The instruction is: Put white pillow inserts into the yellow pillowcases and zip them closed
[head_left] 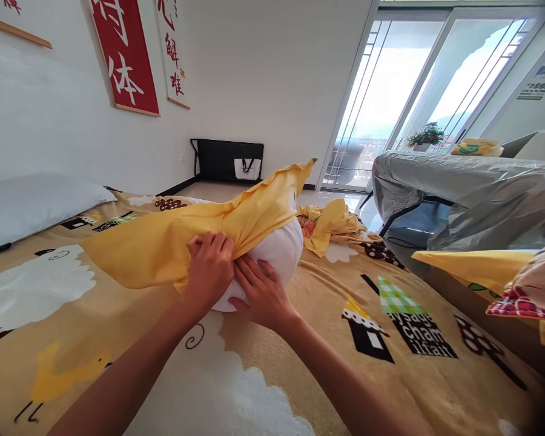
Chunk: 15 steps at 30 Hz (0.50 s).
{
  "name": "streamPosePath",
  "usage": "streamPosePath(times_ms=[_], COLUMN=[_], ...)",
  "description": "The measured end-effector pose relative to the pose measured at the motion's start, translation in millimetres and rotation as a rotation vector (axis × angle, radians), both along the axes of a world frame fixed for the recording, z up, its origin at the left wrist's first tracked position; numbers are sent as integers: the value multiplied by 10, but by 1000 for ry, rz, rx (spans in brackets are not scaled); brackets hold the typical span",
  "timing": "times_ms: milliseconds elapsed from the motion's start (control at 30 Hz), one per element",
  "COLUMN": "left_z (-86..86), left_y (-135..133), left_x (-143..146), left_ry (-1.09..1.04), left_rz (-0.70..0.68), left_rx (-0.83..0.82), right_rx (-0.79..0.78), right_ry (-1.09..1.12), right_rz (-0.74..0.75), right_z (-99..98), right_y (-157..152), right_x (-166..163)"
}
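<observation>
Lying at the far left, a white pillow (36, 203) rests on a tan patterned blanket (318, 339). Above it, a red scroll (131, 66) with white characters hangs on the pale wall (263, 72), and to its right is a white scroll (173, 60) with red characters. Toward the middle, a yellow cover (158, 236) spreads over the blanket and partly over a white cushion (281, 248), whose rounded end shows bare on the right. The left hand (211, 260) has its fingers curled in, pinching the yellow cover near its edge. Just beside it, the right hand (266, 297) lies on the white cushion with its fingers extended, the tips close to the cover's edge. Behind the hands, a white bag (246, 169) stands against a black panel (218, 156) by the wall. Right of the cushion, a crumpled yellow cloth (333, 221) lies on the blanket. Farther right are a sliding glass door (393, 91), a potted plant (427, 136) and a table draped in silvery sheeting (476, 175). At the right edge, red checked fabric (515, 303) sits against more yellow fabric (476, 267).
</observation>
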State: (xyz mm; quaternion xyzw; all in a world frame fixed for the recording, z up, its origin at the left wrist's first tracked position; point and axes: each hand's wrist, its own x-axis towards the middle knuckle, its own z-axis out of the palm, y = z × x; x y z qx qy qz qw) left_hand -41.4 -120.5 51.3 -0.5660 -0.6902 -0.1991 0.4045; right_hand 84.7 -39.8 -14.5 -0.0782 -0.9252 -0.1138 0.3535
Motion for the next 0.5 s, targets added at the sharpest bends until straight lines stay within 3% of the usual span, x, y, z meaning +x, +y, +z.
streamPosePath(times_ms=[233, 500], left_z=[39, -4], left_y=[-19, 33], left_x=[-110, -92], left_ry=[33, 67], left_rz=[155, 119], left_rx=[-65, -74], right_rx=[-35, 28], right_ry=[-34, 31], right_rz=[59, 106], right_z=[203, 105], right_y=[-16, 150], right_x=[-373, -778])
